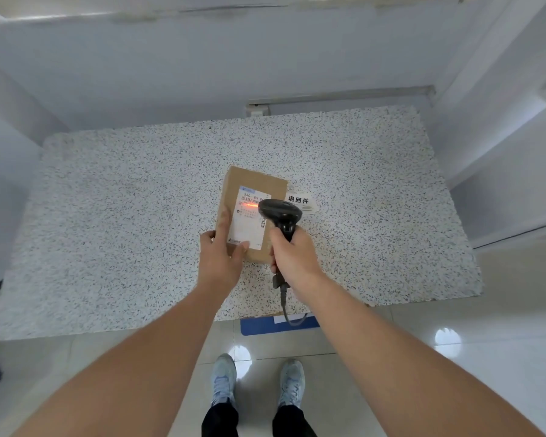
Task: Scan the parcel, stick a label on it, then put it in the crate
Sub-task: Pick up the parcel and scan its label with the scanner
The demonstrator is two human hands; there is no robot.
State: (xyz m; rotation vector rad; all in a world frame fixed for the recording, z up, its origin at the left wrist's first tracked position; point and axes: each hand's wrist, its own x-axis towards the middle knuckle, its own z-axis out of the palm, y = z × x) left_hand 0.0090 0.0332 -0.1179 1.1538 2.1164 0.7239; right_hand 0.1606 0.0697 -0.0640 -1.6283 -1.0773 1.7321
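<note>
A brown cardboard parcel (252, 184) with a white shipping label (249, 222) lies on the speckled table (123, 216). My left hand (221, 260) grips the parcel's near end, thumb on the label. My right hand (292, 252) is closed around the handle of a black barcode scanner (279, 211), whose head hovers over the parcel's right edge. A red-orange scan line glows on the label's upper barcode. White stickers (298, 200) with black characters lie on the table just right of the parcel, partly hidden by the scanner.
The scanner's cable (286, 307) hangs over the table's front edge. A blue crate edge (259, 328) with a white sheet shows under the table near my feet. White walls enclose the table at the back and sides. Tiled floor lies below.
</note>
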